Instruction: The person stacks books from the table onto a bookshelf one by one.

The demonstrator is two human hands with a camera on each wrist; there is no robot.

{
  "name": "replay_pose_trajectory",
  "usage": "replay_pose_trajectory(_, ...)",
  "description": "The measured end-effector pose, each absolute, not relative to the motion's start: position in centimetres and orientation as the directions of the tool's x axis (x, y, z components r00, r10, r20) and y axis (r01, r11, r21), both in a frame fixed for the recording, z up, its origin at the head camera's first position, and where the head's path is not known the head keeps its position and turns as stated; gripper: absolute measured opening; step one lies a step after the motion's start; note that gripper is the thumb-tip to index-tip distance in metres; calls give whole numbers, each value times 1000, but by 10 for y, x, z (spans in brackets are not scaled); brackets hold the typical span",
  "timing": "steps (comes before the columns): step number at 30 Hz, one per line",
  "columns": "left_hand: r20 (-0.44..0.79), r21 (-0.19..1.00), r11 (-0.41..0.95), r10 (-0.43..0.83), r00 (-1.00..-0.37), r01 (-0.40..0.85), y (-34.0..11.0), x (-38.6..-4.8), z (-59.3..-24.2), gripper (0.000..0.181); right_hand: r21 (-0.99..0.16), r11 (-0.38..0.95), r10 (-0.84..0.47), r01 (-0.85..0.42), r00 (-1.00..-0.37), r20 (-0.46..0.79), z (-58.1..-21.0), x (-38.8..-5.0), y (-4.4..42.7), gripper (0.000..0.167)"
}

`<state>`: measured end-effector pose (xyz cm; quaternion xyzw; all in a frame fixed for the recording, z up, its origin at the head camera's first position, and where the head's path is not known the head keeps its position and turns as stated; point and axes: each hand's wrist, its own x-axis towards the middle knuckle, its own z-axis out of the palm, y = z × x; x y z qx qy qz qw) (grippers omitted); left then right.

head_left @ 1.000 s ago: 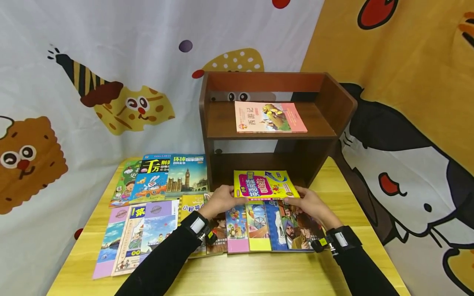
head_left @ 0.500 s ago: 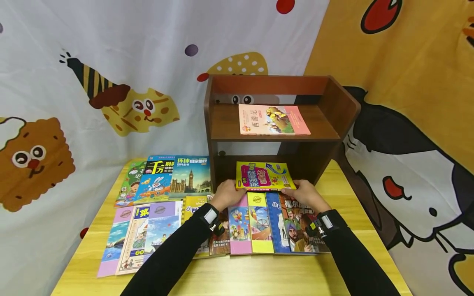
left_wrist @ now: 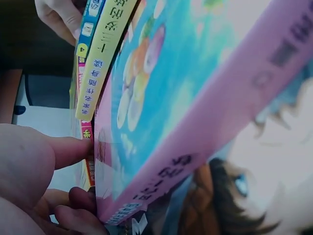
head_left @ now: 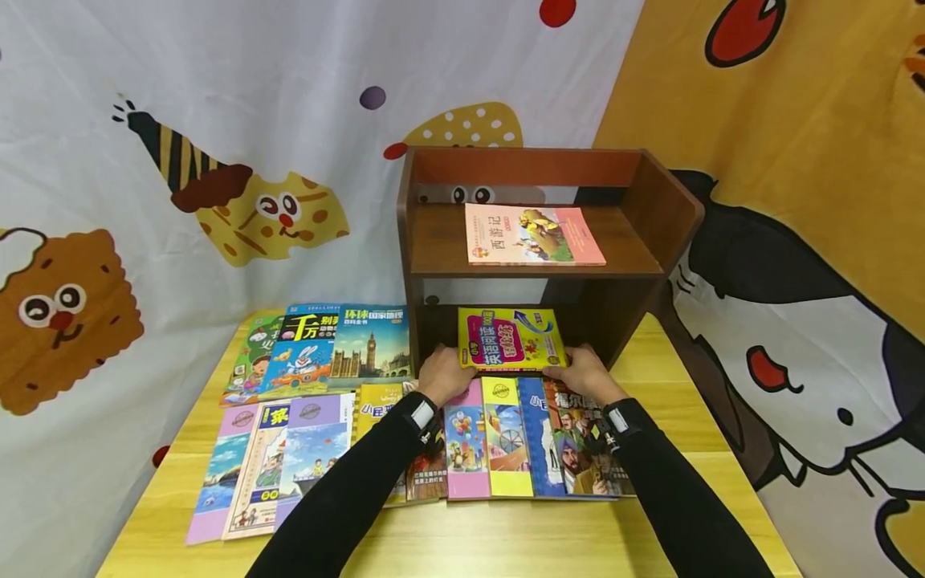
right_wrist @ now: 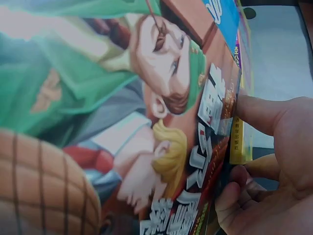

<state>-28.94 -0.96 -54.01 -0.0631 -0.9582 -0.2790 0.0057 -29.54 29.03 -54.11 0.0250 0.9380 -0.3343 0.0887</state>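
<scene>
A yellow book with a pink title patch [head_left: 511,337] lies flat at the front of the bookshelf's lower compartment. My left hand [head_left: 444,376] grips its near left corner, and my right hand [head_left: 587,374] grips its near right corner. In the left wrist view the left thumb [left_wrist: 71,151] lies on the yellow book's edge, partly hidden by other books. The right wrist view has my right hand [right_wrist: 288,142] with thumb and curled fingers around the other end. Just below the hands lies a row of books, including a lilac one [head_left: 466,437] and a detective-style one [head_left: 578,441].
A brown two-tier bookshelf [head_left: 538,271] stands at the back of the wooden table [head_left: 462,538]. On its upper tier lies a pink book [head_left: 531,234]. More books spread to the left, among them one with a clock tower [head_left: 372,345] and a lilac one [head_left: 314,437].
Both hands have carried the yellow book away from me, off the space above the front row and into the lower compartment. In the last half second it moved slightly farther in.
</scene>
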Motion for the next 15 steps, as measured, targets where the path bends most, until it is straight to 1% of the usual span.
replay_pose_trajectory(3,25,505,857,106,-994,104,-7,-291,-541,30,-606,789,-13,102,-983,-182,-542,-297,290,60)
replay_pose_trajectory(8,-6,495,864,107,-994,90,-6,-291,-540,29,-585,803,0,116,-981,-195,-542,-296,290,63)
replay_pose_trajectory(12,31,515,848,127,-991,125,-10,-286,-535,33,-566,816,22,119,-984,-175,-537,-292,288,77)
replay_pose_trajectory(14,64,533,832,139,-988,152,-14,-281,-530,40,-559,824,27,97,-991,-134,-532,-288,287,79)
replay_pose_trajectory(15,84,544,822,147,-986,169,-17,-279,-527,44,-560,824,28,83,-994,-106,-530,-285,286,78)
